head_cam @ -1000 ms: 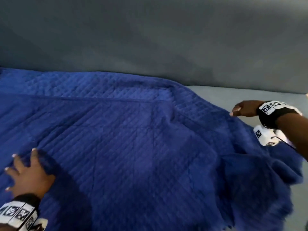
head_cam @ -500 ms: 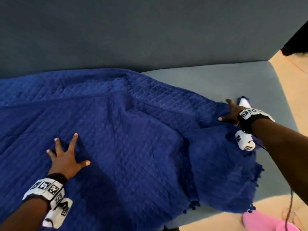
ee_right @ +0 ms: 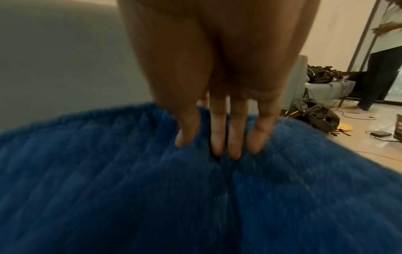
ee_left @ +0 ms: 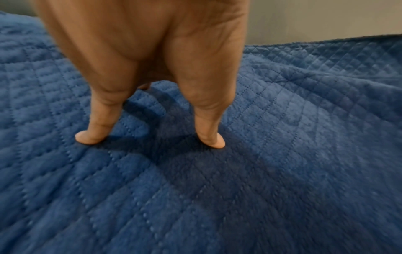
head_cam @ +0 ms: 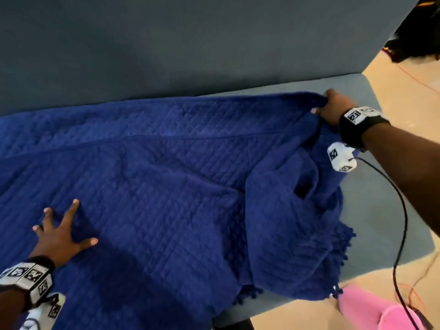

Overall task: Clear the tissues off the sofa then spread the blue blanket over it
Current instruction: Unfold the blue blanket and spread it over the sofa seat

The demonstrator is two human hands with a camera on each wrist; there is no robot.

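While the spread left hand (head_cam: 62,234) stays pressing, the right hand (head_cam: 331,108) now grips the blue blanket (head_cam: 181,186).

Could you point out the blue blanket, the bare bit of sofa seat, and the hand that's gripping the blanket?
blue blanket (head_cam: 181,186): head view, its quilted middle.
sofa seat (head_cam: 371,198): head view, uncovered grey cushion at the right end.
right hand (head_cam: 332,110): head view, back of the hand gripping the blanket's edge.

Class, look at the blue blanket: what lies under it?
The blue blanket lies on the grey sofa seat, bare at its right end. Whatever else is beneath stays hidden; left hand presses on top.
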